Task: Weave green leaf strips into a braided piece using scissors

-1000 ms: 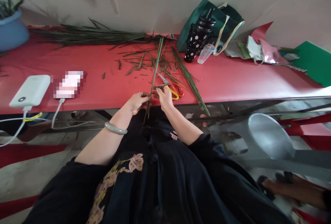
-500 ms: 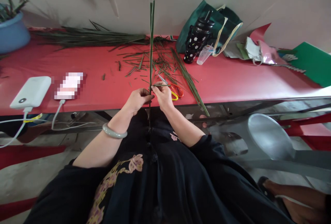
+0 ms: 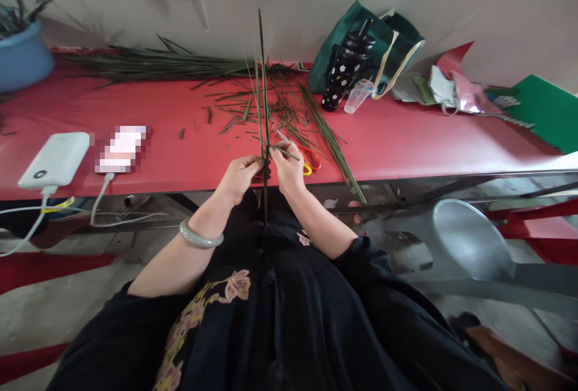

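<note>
Long narrow green leaf strips (image 3: 263, 90) stand upright between my hands, their lower ends hanging over my lap. My left hand (image 3: 241, 177) is closed on them from the left, thumb and fingers pinched together. From the other side my right hand (image 3: 288, 168) pinches the strips at about the same height, and a short strip end (image 3: 288, 153) sticks out to the right across its fingers. Just beyond the right hand lie scissors (image 3: 310, 157) with red and yellow handles, partly hidden by that hand. Cut leaf scraps (image 3: 284, 108) are scattered behind the hands.
On the red table (image 3: 180, 162) lie a leaf bundle (image 3: 158, 65), another bundle (image 3: 332, 141), a power bank (image 3: 55, 160) and a phone (image 3: 121, 150). A black tumbler (image 3: 345, 68), a plastic cup (image 3: 359, 96) and a green bag (image 3: 327, 47) stand at the back right.
The upright strips have spread apart at the top and turned. The short strip end has swung from level to slanting down right. Both hands stay in nearly the same place.
</note>
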A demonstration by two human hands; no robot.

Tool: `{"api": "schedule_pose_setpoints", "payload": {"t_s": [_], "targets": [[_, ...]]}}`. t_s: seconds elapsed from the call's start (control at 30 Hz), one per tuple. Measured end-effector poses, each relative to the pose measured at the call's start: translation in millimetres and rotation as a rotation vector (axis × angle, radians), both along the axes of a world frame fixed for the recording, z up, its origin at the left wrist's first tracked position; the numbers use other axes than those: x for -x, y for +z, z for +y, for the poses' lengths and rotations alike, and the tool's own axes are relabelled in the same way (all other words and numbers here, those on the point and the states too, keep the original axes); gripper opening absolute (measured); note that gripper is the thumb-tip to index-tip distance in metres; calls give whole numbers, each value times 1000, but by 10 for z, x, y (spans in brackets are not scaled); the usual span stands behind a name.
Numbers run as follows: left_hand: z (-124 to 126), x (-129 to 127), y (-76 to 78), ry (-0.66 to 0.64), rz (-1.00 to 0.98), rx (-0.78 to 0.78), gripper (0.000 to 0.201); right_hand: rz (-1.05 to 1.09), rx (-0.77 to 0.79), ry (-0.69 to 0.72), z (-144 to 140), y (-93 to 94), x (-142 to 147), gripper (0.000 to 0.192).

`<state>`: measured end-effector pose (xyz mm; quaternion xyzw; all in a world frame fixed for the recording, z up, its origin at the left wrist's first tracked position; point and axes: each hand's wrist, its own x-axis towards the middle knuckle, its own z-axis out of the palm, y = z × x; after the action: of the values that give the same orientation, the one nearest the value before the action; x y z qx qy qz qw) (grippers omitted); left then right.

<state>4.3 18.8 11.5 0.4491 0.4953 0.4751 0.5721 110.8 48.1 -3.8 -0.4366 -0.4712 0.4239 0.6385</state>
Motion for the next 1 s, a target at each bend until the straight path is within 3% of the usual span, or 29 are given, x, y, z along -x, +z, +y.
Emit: {"api": "schedule_pose_setpoints", "payload": {"t_s": [0.33, 0.53, 0.73, 1.0], "targets": [[-53, -145, -121, 144, 141, -146, 27, 18, -35, -33, -26, -66, 16, 15], [-62, -67, -133, 30, 1, -26, 27, 13, -8, -75, -19, -79, -1, 14], [-16, 21, -37, -79, -63, 106, 24, 66, 8, -70, 6, -63, 1, 13], [11, 10, -25, 79, -135, 106, 13, 126, -46, -33, 82, -116, -101, 18]]}}
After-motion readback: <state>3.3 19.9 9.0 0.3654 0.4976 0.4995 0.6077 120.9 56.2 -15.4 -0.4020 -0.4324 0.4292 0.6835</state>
